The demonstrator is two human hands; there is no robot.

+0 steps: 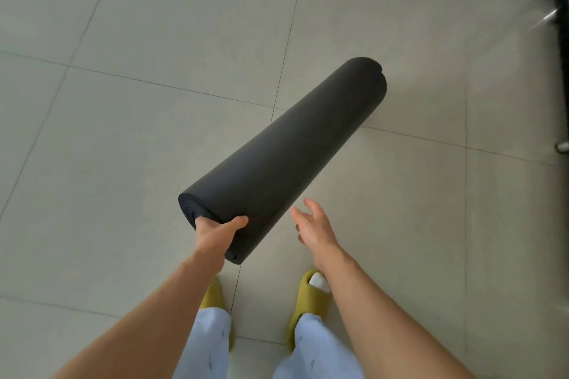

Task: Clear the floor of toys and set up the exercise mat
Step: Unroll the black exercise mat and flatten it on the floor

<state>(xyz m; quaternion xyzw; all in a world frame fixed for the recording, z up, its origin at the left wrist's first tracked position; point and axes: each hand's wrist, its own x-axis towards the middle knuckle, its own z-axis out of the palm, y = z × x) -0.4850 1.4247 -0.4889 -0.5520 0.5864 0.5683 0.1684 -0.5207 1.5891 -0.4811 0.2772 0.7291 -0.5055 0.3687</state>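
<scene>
One hand alone carries the rolled black mat point(283, 160): the left hand point(215, 235) grips its near end, thumb over the top, while the roll slants away to the far right above the tiled floor point(123, 132). The right hand point(314, 224) hovers just beside it, fingers spread and holding nothing. Held at one end, the roll could sag, slip out or spring loose.

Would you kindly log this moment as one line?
left hand grips rolled mat end | right hand open, beside | mat still rolled
</scene>
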